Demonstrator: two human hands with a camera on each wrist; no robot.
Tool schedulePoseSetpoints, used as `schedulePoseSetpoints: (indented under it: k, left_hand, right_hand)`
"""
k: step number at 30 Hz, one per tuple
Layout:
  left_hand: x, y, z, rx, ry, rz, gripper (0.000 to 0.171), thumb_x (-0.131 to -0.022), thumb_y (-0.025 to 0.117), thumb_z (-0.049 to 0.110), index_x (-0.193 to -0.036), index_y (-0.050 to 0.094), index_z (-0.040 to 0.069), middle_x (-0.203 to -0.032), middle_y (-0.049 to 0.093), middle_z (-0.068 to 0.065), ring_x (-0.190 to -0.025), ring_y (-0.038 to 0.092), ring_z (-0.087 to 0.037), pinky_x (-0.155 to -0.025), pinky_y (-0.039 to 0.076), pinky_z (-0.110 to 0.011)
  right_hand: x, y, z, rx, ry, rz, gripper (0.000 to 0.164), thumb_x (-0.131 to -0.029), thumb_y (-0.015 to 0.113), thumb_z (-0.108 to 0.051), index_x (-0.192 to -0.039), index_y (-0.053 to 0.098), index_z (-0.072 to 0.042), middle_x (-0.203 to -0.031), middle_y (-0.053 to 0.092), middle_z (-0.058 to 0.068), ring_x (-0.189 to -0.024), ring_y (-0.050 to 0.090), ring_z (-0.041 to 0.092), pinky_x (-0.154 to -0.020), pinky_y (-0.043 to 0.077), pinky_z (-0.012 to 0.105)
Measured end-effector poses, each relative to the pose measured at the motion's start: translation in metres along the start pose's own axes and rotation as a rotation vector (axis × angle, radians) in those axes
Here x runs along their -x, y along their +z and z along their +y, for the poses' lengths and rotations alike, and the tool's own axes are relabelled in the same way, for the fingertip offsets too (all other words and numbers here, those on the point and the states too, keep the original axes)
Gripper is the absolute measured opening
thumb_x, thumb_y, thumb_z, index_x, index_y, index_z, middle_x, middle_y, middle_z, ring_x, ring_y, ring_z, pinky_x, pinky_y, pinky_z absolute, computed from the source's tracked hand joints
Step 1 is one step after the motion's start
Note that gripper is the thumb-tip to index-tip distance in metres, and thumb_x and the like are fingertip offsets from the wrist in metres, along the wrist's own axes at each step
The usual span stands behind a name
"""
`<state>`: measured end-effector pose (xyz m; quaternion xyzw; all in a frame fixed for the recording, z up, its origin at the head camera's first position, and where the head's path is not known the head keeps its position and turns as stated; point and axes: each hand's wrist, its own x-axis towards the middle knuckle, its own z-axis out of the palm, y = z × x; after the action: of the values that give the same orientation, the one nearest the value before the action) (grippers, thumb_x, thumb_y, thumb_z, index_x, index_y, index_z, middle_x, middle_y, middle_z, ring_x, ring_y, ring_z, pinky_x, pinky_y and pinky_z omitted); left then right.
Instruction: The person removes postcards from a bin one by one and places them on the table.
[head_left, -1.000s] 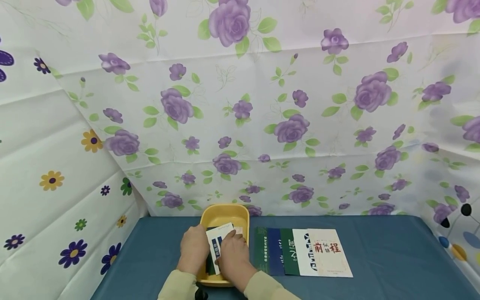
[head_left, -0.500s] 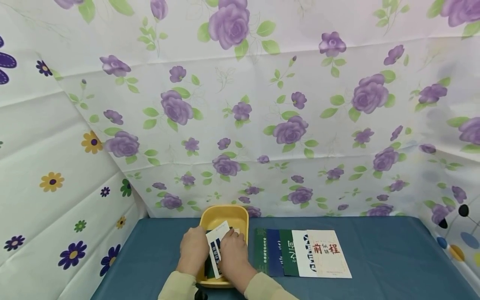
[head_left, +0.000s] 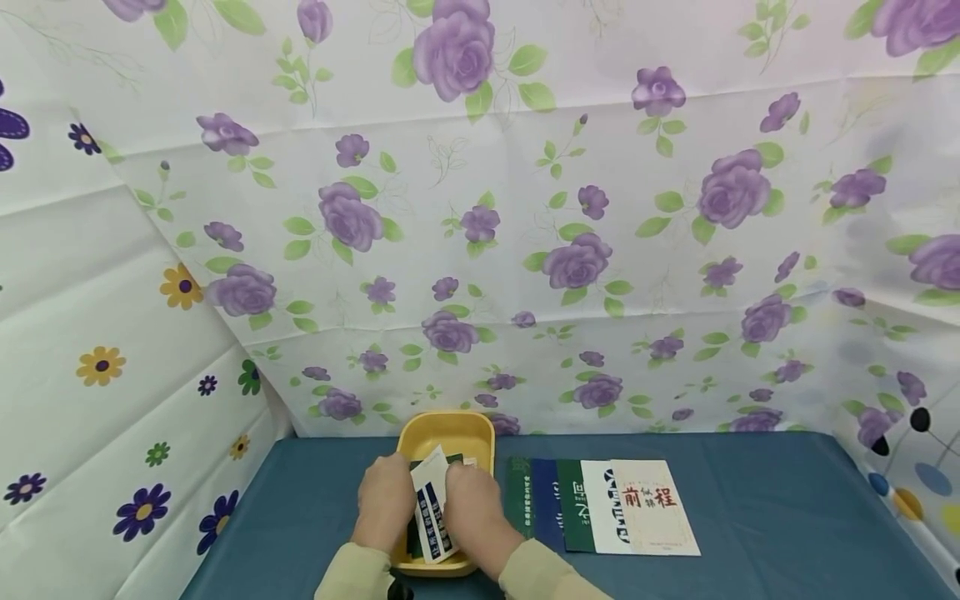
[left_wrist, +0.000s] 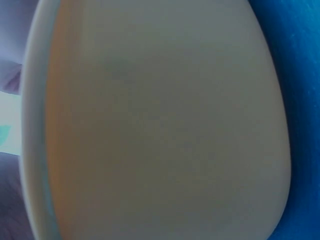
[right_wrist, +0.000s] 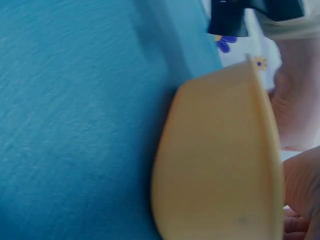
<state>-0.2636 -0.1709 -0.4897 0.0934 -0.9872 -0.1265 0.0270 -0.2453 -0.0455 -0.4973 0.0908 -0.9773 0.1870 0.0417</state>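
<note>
A white card (head_left: pixel 432 508) with dark blue bands of lettering stands tilted inside the yellow tray (head_left: pixel 446 418). My right hand (head_left: pixel 476 510) grips its right side. My left hand (head_left: pixel 386 500) curls at its upper left edge and appears to pinch it; the fingertips are hidden. Under the card, the edge of a dark green card (head_left: pixel 414 542) shows in the tray. In the left wrist view, the tray's outer wall (left_wrist: pixel 170 120) fills most of the picture. The right wrist view likewise shows the tray's side (right_wrist: pixel 220 160), with fingers (right_wrist: pixel 299 225) beyond its rim.
To the right of the tray, several cards overlap in a row on the blue tablecloth (head_left: pixel 765 508): green, blue, green, white, and a cream card (head_left: pixel 656 508) with red characters. A flowered sheet (head_left: pixel 510 250) hangs behind the table.
The white card has tilted, its top swinging left and its lower end moving toward me. My right hand has turned slightly and uncovered more lettering. The left hand stays nearly in place.
</note>
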Motion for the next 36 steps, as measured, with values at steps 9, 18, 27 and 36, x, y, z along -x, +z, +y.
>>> schedulePoseSetpoints:
  k: [9, 18, 27, 36]
  left_hand:
    - [0.000, 0.002, 0.000, 0.024, -0.022, -0.021, 0.008, -0.088, 0.057, 0.001, -0.087, 0.066, 0.000, -0.067, 0.061, -0.009, -0.055, 0.059, -0.018, -0.045, 0.047, -0.033]
    - [0.000, 0.006, -0.003, 0.002, 0.006, 0.023, 0.012, -0.089, 0.055, 0.000, -0.082, 0.065, -0.001, -0.068, 0.063, -0.013, -0.056, 0.061, -0.021, -0.044, 0.046, -0.036]
    - [-0.001, 0.004, -0.003, 0.007, 0.032, 0.051, 0.020, -0.092, 0.052, 0.009, -0.080, 0.066, 0.000, -0.067, 0.062, -0.013, -0.055, 0.061, -0.023, -0.042, 0.045, -0.037]
    - [0.000, 0.003, -0.001, 0.025, 0.044, 0.088, 0.022, -0.093, 0.053, 0.011, -0.076, 0.064, 0.000, -0.065, 0.062, -0.014, -0.056, 0.062, -0.026, -0.043, 0.045, -0.039]
  right_hand:
    - [0.003, -0.016, 0.009, -0.201, 0.001, -0.025, 0.018, -0.076, 0.074, -0.018, -0.068, 0.060, -0.011, -0.054, 0.051, -0.003, -0.048, 0.049, 0.007, -0.043, 0.038, 0.024]
    - [0.004, -0.026, 0.018, -0.338, 0.061, -0.008, 0.051, -0.076, 0.076, -0.017, -0.057, 0.029, -0.019, -0.053, 0.016, -0.005, -0.047, 0.016, 0.011, -0.042, 0.018, 0.026]
    - [0.001, -0.042, 0.031, -0.436, 0.097, 0.071, 0.020, -0.075, 0.077, -0.014, -0.066, 0.059, -0.012, -0.059, 0.056, -0.002, -0.050, 0.050, 0.006, -0.040, 0.035, 0.019]
    - [0.005, -0.065, 0.050, -0.444, 0.133, 0.147, 0.015, -0.076, 0.076, -0.019, -0.078, 0.063, -0.011, -0.065, 0.058, -0.001, -0.053, 0.053, 0.008, -0.044, 0.039, 0.023]
